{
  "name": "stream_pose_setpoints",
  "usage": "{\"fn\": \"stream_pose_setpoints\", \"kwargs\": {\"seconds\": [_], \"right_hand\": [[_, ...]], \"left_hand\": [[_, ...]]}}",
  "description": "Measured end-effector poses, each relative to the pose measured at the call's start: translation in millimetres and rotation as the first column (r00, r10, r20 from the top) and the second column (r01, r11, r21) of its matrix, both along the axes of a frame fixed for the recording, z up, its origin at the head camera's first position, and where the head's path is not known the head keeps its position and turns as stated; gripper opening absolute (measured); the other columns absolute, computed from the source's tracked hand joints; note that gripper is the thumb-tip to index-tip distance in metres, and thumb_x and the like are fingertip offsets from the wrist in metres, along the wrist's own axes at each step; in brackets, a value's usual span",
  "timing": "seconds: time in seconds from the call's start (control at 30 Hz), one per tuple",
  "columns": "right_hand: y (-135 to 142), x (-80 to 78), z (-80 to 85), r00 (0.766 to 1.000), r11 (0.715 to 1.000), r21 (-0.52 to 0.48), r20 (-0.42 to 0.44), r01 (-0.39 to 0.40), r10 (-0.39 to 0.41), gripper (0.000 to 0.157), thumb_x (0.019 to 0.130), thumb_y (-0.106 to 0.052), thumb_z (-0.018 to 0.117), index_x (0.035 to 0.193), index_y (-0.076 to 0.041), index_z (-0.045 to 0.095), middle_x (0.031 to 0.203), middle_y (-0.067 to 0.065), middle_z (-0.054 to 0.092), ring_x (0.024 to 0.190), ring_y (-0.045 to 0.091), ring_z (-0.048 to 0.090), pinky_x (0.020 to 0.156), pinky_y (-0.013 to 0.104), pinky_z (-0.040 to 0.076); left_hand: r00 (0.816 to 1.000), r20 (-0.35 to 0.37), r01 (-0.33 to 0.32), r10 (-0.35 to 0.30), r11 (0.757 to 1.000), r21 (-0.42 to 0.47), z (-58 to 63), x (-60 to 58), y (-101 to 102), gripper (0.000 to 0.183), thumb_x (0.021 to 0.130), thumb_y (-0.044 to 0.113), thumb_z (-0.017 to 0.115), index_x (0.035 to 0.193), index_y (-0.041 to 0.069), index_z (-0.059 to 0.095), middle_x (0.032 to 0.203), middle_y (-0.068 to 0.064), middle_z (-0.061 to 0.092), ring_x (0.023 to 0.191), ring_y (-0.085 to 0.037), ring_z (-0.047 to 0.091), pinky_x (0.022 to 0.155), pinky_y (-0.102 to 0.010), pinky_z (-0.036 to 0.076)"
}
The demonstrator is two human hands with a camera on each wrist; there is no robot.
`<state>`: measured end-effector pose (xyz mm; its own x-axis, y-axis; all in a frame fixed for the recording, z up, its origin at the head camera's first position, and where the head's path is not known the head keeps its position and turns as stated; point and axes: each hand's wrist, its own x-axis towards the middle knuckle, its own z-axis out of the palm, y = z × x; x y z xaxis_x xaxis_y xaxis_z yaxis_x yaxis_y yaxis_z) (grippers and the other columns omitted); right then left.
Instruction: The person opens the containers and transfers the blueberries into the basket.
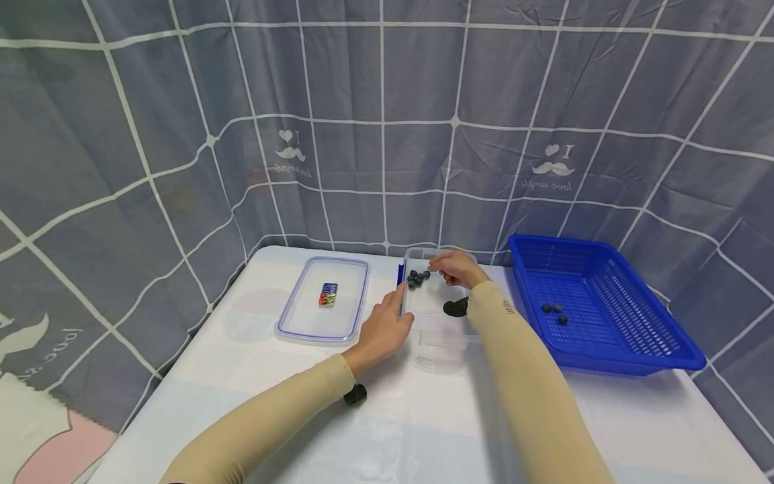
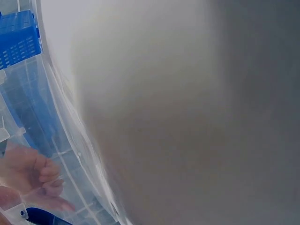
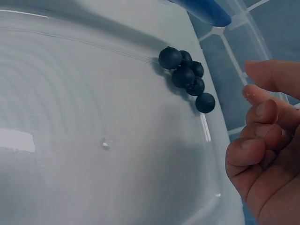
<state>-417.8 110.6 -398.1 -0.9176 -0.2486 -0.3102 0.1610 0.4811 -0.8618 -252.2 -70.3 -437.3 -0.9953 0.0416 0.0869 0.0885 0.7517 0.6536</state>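
Note:
A clear plastic box (image 1: 431, 323) stands at the middle of the table. Several blueberries (image 3: 183, 77) lie clustered at one end of its floor. My left hand (image 1: 381, 329) rests against the box's left side, fingers fairly straight, beside a blue latch (image 1: 400, 274). Over the far part of the box is my right hand (image 1: 457, 269), just right of the berries. The right wrist view shows its thumb and index finger apart with nothing between them, the other fingers loosely curled. Through the clear wall, the left wrist view shows the right hand (image 2: 35, 173).
Right of the box sits a blue plastic basket (image 1: 611, 282) with three blueberries (image 1: 557, 309) in it. On the left lies a clear lid (image 1: 302, 306) with a blue seal and a small colourful label (image 1: 328, 294). A grey checked curtain (image 1: 417, 161) hangs behind the table.

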Motion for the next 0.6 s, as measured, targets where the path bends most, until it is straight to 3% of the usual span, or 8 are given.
{"fn": "stream_pose_setpoints", "kwargs": {"seconds": [0.4,0.6], "right_hand": [[-5.0,5.9,-15.4,0.998,0.999,-0.015,0.045,0.033,-0.032,0.053,0.096,-0.009,0.063,0.147,-0.002,0.050,0.058,-0.005,0.038,0.053,0.010,0.031,0.055,0.025,0.032],[-8.5,5.5,-23.2,0.998,0.999,0.005,0.023,0.050,-0.051,0.051,0.095,-0.010,0.064,0.144,-0.003,0.054,0.056,-0.005,0.037,0.053,0.010,0.032,0.054,0.026,0.033]], "left_hand": [[1.000,0.001,0.004,-0.004,1.000,-0.001,0.4,0.1,1.1,0.069,0.099,0.040,0.041,0.163,0.026,0.019,0.161,-0.002,0.036,0.138,-0.033,0.045,0.104,-0.055,0.044],[1.000,0.002,0.000,0.000,1.000,-0.009,0.1,0.3,-0.3,0.069,0.099,0.041,0.042,0.163,0.025,0.019,0.162,-0.003,0.036,0.138,-0.033,0.046,0.105,-0.055,0.045]]}}
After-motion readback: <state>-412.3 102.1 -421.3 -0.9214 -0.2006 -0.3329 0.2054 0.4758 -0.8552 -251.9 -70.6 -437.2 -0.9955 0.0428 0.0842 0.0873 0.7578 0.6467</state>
